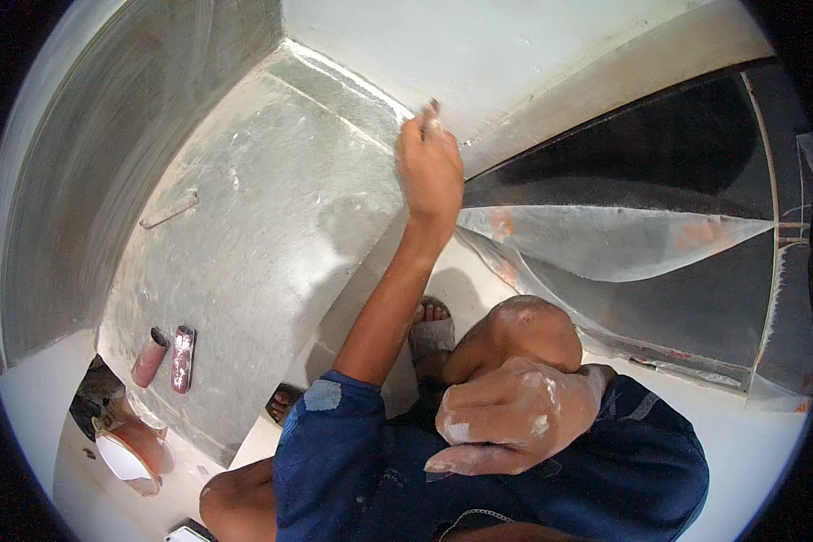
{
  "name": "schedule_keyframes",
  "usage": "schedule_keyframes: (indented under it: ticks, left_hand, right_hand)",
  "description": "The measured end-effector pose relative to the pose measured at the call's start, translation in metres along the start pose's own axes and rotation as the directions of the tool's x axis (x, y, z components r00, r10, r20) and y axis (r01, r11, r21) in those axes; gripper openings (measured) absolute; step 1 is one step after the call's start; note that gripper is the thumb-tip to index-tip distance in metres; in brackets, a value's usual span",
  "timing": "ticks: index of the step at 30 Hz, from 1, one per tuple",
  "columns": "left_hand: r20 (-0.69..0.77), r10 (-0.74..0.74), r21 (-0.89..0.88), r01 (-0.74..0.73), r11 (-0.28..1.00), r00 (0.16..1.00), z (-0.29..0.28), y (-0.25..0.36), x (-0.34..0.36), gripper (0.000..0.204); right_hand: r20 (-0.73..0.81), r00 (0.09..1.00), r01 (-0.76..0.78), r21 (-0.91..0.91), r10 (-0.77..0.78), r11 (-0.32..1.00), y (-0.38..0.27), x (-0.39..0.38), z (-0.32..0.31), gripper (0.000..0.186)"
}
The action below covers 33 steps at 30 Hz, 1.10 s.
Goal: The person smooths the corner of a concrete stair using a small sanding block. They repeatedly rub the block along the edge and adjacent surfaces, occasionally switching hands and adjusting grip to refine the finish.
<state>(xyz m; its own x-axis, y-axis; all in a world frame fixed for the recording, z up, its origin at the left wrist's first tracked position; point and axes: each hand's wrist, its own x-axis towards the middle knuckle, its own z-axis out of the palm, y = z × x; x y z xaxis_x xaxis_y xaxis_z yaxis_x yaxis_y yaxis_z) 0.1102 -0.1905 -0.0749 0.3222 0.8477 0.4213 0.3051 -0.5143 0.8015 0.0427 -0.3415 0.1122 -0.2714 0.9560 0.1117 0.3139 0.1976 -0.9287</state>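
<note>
My left hand (pixel 432 176) reaches up to the joint where the grey slab (pixel 271 217) meets the white wall (pixel 406 45). Its fingers are closed in a pinch, slightly blurred, around something small that I cannot make out. A white streak of filler (pixel 348 77) runs along that joint. My right hand (pixel 519 415), spotted with dried white material, rests by my bent knee (pixel 524 334). Its back faces up with the thumb stretched to the left; the other fingers bend down out of sight.
Two reddish-brown rolled pieces (pixel 182 359), like sandpaper, lie on the slab's near left part. Farther back is a thin curled strip (pixel 169 210). A white and orange container (pixel 131 456) sits at lower left. Clear plastic sheeting (pixel 605 237) hangs across dark panels (pixel 641 154) at right.
</note>
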Motion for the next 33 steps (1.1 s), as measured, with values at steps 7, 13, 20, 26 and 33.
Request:
schedule_keyframes:
  ticks: [7,13,20,26,33]
  left_hand:
    - [-0.039,-0.124,0.045,0.126,0.991,0.992,-0.002,-0.006,0.032,0.030]
    - [0.217,0.042,-0.102,-0.020,0.995,0.975,-0.027,0.018,-0.024,0.031]
    - [0.008,-0.206,-0.114,0.206,0.972,0.979,-0.054,0.000,0.024,0.034]
    - [0.041,-0.138,-0.039,0.140,0.989,0.990,-0.018,-0.001,0.011,0.024]
    - [0.298,-0.004,-0.273,0.089,0.958,0.955,-0.044,0.011,-0.032,0.027]
  right_hand:
    - [-0.060,0.997,0.055,0.000,-0.055,0.998,0.002,0.001,0.009,0.024]
    - [0.093,0.993,-0.062,-0.069,0.068,0.996,-0.003,0.017,0.003,0.024]
    - [-0.058,0.985,-0.166,-0.132,0.160,0.977,-0.001,-0.003,0.003,0.027]
    - [-0.001,0.997,-0.081,-0.072,0.082,0.994,-0.002,0.001,0.008,0.027]
    - [0.019,0.993,-0.116,-0.032,0.116,0.993,-0.006,0.000,0.006,0.029]
